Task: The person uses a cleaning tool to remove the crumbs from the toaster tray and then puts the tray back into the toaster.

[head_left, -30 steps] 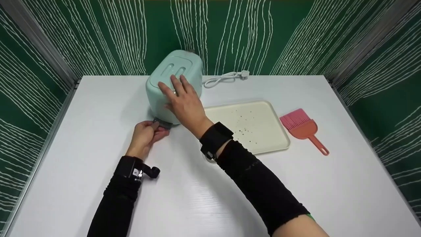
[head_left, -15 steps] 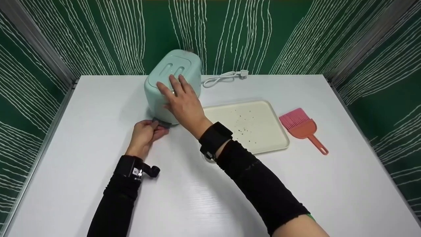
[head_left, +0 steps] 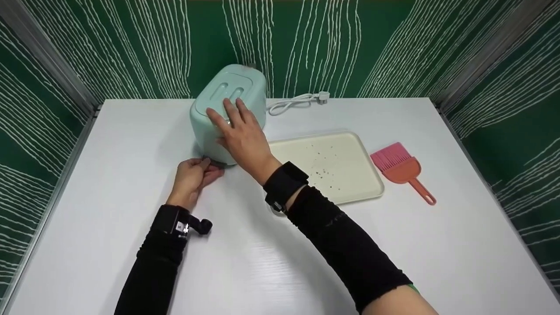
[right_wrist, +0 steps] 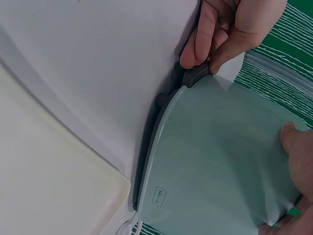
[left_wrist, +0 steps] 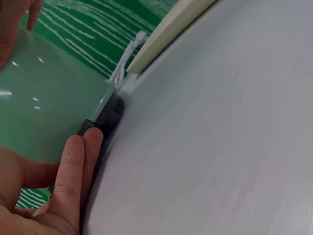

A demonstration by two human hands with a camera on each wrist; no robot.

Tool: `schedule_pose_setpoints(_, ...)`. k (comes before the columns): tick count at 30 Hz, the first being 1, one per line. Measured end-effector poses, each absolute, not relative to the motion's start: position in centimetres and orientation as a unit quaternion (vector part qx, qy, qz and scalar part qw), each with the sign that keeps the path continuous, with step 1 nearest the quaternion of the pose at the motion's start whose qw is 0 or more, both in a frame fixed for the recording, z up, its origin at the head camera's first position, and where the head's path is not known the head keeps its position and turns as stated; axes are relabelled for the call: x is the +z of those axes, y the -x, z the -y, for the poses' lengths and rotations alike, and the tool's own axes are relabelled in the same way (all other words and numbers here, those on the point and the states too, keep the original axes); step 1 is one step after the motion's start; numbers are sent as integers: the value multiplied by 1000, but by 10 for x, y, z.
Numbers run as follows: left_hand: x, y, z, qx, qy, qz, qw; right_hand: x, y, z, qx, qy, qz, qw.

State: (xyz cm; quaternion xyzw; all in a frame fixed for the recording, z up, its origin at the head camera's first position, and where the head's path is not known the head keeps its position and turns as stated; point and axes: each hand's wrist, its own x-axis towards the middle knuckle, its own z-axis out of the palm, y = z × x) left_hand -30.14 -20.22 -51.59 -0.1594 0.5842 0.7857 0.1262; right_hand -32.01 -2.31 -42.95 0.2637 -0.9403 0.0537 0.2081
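Note:
A mint-green toaster (head_left: 205, 135) with a closed lid (head_left: 232, 85) stands at the back left of the table. Low on its near end, a dark grey crumb tray (right_wrist: 196, 75) shows its ribbed handle at the base. My left hand (head_left: 191, 180) pinches that handle between thumb and fingers, which the left wrist view also shows. My right hand (head_left: 249, 142) rests over the toaster's near upper edge, fingers spread across the lid, thumb against the end wall. Most of the crumb tray is hidden inside the toaster.
Right of the toaster lies a cream serving tray (head_left: 350, 166) with scattered dark crumbs, partly behind my right wrist. Beyond it are a pink brush (head_left: 390, 155) and an orange dustpan (head_left: 404, 171). A white power cord (head_left: 291, 104) lies at the back edge near the green wall.
The crumb tray's grey handle sits slightly further in under the toaster's near end, with less of it showing. My left hand has followed it slightly; my right hand stays on the toaster.

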Motion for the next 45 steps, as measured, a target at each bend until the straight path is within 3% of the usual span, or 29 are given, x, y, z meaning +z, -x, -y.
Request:
schedule_pose_setpoints(6, -514, 298, 205, 782, 157, -584, 148, -429, 320, 24, 54, -262, 942, 204)
schedule_pose_setpoints(31, -515, 307, 196, 794, 165, -574, 114, -427, 320, 25, 42, -271, 934, 231)
schedule_pose_setpoints(45, -518, 304, 192, 787, 148, -589, 113, -431, 321, 25, 37, -260, 941, 212)
